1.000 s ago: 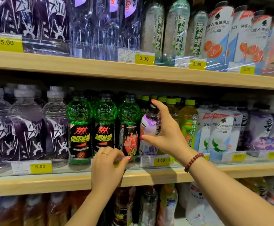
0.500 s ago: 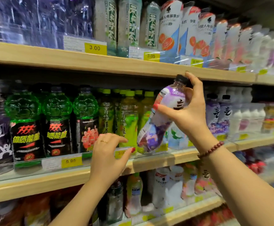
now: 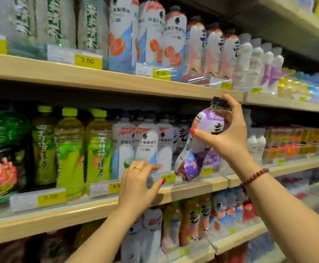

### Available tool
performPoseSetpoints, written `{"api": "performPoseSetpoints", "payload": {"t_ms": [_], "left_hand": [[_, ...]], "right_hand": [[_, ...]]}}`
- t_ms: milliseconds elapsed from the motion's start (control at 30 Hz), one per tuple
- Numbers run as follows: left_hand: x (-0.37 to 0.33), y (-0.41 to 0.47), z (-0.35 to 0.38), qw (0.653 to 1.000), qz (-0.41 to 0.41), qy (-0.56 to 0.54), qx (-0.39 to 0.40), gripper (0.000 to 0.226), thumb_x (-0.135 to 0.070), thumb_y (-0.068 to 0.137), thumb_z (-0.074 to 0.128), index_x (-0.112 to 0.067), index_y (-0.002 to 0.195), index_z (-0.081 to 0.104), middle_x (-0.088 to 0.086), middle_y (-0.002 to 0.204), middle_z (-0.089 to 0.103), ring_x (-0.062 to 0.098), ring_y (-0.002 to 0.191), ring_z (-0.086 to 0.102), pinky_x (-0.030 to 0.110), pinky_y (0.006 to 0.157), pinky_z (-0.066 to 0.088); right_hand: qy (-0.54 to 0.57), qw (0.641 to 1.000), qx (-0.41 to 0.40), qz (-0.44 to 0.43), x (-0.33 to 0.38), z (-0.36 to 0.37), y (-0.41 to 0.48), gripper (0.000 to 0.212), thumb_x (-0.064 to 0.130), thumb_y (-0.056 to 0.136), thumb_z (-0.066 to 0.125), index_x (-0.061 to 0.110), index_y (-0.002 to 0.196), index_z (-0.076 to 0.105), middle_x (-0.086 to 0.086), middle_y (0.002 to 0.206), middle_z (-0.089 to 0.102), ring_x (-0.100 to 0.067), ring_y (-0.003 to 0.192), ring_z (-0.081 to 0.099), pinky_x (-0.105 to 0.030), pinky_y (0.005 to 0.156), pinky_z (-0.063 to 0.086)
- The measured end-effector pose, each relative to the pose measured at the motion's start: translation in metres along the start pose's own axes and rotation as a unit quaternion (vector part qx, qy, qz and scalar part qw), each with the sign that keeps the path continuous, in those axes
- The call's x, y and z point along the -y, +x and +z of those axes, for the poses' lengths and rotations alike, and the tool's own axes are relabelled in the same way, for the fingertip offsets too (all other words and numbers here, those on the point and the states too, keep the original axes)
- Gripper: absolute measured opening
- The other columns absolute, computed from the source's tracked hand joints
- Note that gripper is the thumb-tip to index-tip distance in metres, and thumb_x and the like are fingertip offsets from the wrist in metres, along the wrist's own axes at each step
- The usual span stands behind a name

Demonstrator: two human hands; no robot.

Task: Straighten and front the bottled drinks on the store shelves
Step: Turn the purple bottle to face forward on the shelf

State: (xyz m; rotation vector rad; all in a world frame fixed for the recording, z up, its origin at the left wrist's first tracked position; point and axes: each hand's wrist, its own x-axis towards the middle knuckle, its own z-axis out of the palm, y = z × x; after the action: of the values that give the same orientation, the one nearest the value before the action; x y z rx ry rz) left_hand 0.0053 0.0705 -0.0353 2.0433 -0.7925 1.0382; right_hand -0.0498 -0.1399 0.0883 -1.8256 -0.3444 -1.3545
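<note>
Wooden shelves [image 3: 79, 76] carry bottled drinks [image 3: 69, 149]. Our right hand [image 3: 229, 137] grips a tilted purple-labelled bottle [image 3: 198, 149]; our left hand [image 3: 137, 185] rests loosely bent on the middle shelf's clear rail [image 3: 98, 188].

Right hand [image 3: 230, 141] holds a tilted bottle [image 3: 194, 158] before the middle shelf [image 3: 196, 188] — left hand [image 3: 136, 185] rests on its edge, further left

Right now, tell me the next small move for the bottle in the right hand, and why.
Probably stand the purple-label bottle upright in the matching row behind it, label forward. The right hand holds it tilted and off the middle shelf, while the left hand rests on the shelf's front rail.
</note>
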Motion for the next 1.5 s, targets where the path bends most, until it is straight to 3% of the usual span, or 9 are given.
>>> {"api": "performPoseSetpoints", "payload": {"t_ms": [200, 367, 533, 800, 967, 1167, 1267, 1367, 1500], "left_hand": [[0.007, -0.007, 0.038, 0.991, -0.047, 0.119, -0.044, 0.024, -0.026, 0.071, 0.084, -0.016, 0.087, 0.069, 0.001, 0.085, 0.064, 0.028, 0.084, 0.058, 0.035, 0.075, 0.038], [0.009, -0.007, 0.040, 0.988, -0.068, 0.119, -0.070, 0.021, -0.017, 0.069, 0.086, -0.015, 0.082, 0.069, 0.002, 0.080, 0.062, 0.029, 0.081, 0.058, 0.040, 0.070, 0.045], [0.007, -0.006, 0.040, 0.986, -0.077, 0.126, -0.079, 0.022, -0.015, 0.067, 0.087, -0.018, 0.075, 0.067, -0.002, 0.075, 0.058, 0.024, 0.077, 0.055, 0.032, 0.069, 0.036], [0.004, -0.005, 0.038, 0.988, -0.075, 0.114, -0.076, 0.020, -0.018, 0.069, 0.085, -0.019, 0.073, 0.066, -0.006, 0.074, 0.058, 0.016, 0.076, 0.051, 0.026, 0.069, 0.034], [0.004, -0.005, 0.039, 0.987, -0.077, 0.116, -0.078, 0.020, -0.017, 0.068, 0.085, -0.018, 0.073, 0.066, -0.005, 0.075, 0.059, 0.017, 0.076, 0.052, 0.021, 0.072, 0.032], [0.005, -0.006, 0.041, 0.986, -0.073, 0.123, -0.084, 0.020, -0.017, 0.069, 0.085, -0.018, 0.074, 0.066, -0.004, 0.076, 0.059, 0.019, 0.077, 0.053, 0.030, 0.072, 0.038], [0.004, -0.006, 0.040, 0.987, -0.072, 0.122, -0.081, 0.019, -0.017, 0.070, 0.084, -0.018, 0.075, 0.066, -0.004, 0.076, 0.059, 0.020, 0.078, 0.054, 0.031, 0.073, 0.039], [0.004, -0.006, 0.040, 0.987, -0.074, 0.121, -0.081, 0.019, -0.017, 0.070, 0.084, -0.018, 0.076, 0.066, -0.004, 0.077, 0.059, 0.019, 0.079, 0.053, 0.030, 0.073, 0.038], [0.004, -0.006, 0.040, 0.986, -0.077, 0.121, -0.082, 0.019, -0.017, 0.070, 0.085, -0.018, 0.075, 0.067, -0.004, 0.076, 0.059, 0.019, 0.079, 0.053, 0.029, 0.073, 0.036]], "right_hand": [[0.004, 1.000, -0.005, -0.012, -0.043, -0.011, 0.018, 0.104, 0.046, 0.052, 0.085, 0.032, 0.142, 0.036, 0.021, 0.121, 0.054, -0.008, 0.109, 0.060, -0.036, 0.094, 0.053], [-0.012, 0.999, -0.018, -0.026, -0.066, 0.007, 0.023, 0.104, 0.047, 0.056, 0.084, 0.032, 0.145, 0.032, 0.030, 0.117, 0.050, -0.005, 0.108, 0.056, -0.022, 0.090, 0.046], [-0.084, 0.995, 0.031, -0.050, -0.084, 0.027, 0.023, 0.106, 0.040, 0.059, 0.089, 0.032, 0.147, 0.029, -0.002, 0.131, 0.059, -0.023, 0.114, 0.060, -0.033, 0.087, 0.050], [-0.131, 0.980, 0.146, 0.018, -0.101, 0.047, 0.032, 0.114, 0.044, 0.062, 0.087, 0.031, 0.152, 0.019, -0.010, 0.133, 0.060, -0.031, 0.113, 0.061, -0.044, 0.087, 0.054], [-0.131, 0.971, 0.195, 0.043, -0.108, 0.057, 0.031, 0.111, 0.042, 0.063, 0.087, 0.031, 0.152, 0.021, -0.010, 0.119, 0.067, -0.028, 0.100, 0.065, -0.032, 0.077, 0.051], [-0.066, 0.977, 0.198, 0.046, -0.115, 0.055, 0.019, 0.108, 0.043, 0.069, 0.083, 0.033, 0.153, 0.016, -0.004, 0.132, 0.058, -0.021, 0.109, 0.062, -0.024, 0.081, 0.046], [-0.025, 0.983, 0.163, 0.076, -0.121, 0.056, 0.005, 0.094, 0.040, 0.073, 0.081, 0.022, 0.150, 0.031, -0.005, 0.142, 0.049, -0.019, 0.129, 0.046, -0.022, 0.097, 0.035], [-0.030, 0.992, 0.104, 0.071, -0.124, 0.058, -0.015, 0.081, 0.038, 0.073, 0.081, 0.013, 0.141, 0.044, -0.007, 0.131, 0.048, -0.020, 0.121, 0.048, -0.028, 0.099, 0.043], [0.023, 0.989, 0.033, 0.145, -0.127, 0.063, -0.038, 0.073, 0.037, 0.067, 0.086, 0.011, 0.128, 0.054, 0.001, 0.116, 0.052, -0.014, 0.097, 0.057, -0.030, 0.081, 0.056]]}}
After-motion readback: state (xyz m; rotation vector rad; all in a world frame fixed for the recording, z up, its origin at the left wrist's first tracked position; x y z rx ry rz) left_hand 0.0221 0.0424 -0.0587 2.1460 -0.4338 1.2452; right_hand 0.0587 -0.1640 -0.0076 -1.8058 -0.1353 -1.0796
